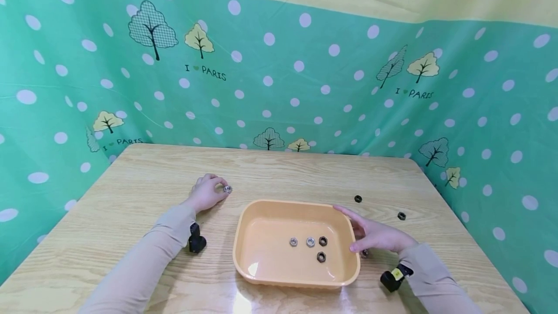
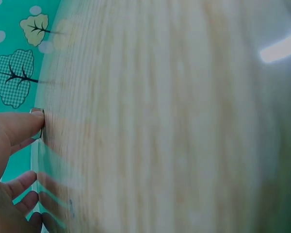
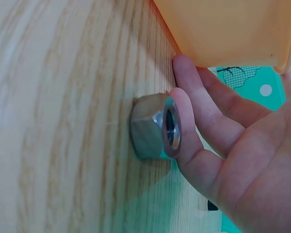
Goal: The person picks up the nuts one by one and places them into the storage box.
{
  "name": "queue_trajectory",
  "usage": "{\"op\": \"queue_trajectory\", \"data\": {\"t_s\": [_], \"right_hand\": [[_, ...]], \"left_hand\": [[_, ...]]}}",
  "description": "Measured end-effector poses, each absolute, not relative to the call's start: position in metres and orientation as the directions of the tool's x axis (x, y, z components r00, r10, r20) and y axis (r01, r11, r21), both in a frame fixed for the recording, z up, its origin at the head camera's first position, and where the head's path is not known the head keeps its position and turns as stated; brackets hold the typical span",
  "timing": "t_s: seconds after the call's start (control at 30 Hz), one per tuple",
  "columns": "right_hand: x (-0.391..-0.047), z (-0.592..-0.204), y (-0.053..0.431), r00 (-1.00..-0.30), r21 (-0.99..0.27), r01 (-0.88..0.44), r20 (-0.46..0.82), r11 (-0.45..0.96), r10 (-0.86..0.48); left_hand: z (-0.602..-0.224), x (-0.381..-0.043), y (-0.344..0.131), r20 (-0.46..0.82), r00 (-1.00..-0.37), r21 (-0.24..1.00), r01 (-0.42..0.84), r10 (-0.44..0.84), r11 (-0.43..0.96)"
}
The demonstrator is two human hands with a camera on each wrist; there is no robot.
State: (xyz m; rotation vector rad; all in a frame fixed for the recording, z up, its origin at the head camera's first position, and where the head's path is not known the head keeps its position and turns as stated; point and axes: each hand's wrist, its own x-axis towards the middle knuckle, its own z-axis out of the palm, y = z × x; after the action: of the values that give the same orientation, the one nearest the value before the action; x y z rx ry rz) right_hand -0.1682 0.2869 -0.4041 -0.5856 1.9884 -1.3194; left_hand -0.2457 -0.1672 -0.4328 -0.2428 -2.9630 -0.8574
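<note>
My left hand (image 1: 207,194) pinches a silver hex nut (image 1: 227,189) between thumb and finger, left of the tub. In the left wrist view only the edge of that nut (image 2: 37,110) shows past the thumb. My right hand (image 1: 380,234) holds the right side of a peach plastic tub (image 1: 266,282), thumb at the rim and fingers along the outer wall. Inside the tub lie two silver nuts (image 1: 310,242) and two dark nuts (image 1: 321,257). Another metal nut (image 3: 153,127) sits on the table right beside the right hand's fingers, partly hidden in the head view.
Two dark nuts lie on the wooden table (image 1: 279,168) to the right: one nut (image 1: 358,198) behind the right hand, the other nut (image 1: 401,216) farther right. A green dotted cloth (image 1: 279,91) hangs behind the table and along its sides.
</note>
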Motion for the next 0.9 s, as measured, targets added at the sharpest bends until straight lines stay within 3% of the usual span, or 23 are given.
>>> {"op": "queue_trajectory", "data": {"t_s": [0.9], "right_hand": [[-0.1662,-0.4042,0.2851,-0.686,-0.921,0.028,-0.301,0.389,-0.662]], "left_hand": [[-0.4342,-0.246,-0.1706,0.076,-0.985,0.549,0.173,0.157,0.818]]}}
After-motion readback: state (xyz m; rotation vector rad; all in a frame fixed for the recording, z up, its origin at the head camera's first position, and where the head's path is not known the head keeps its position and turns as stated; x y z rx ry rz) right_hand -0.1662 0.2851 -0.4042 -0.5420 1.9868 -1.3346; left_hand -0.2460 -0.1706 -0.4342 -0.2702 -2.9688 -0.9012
